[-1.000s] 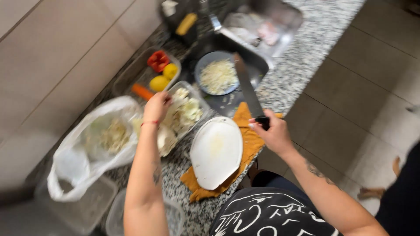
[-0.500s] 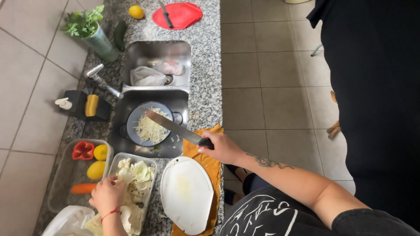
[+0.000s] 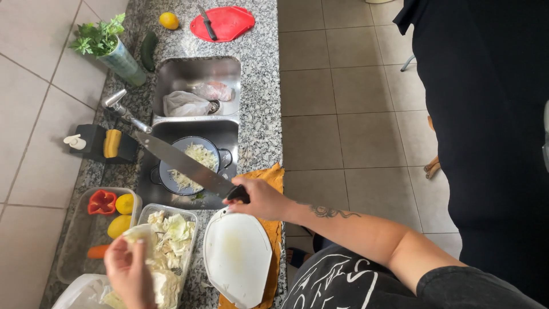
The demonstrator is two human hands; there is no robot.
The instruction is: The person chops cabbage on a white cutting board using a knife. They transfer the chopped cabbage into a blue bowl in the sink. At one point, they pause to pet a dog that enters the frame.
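Black printed T-shirt (image 3: 366, 286); tattooed right forearm (image 3: 329, 212) (sleeves short).

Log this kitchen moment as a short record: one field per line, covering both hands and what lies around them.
right hand: grips a large knife, blade held over the sink
left hand: holds a cabbage piece over the cabbage tray
sink: holds a colander of shredded cabbage
board: white cutting board on an orange cloth
side tray: red pepper, yellow peppers, carrot
far counter: red board, small knife, lemon, herbs
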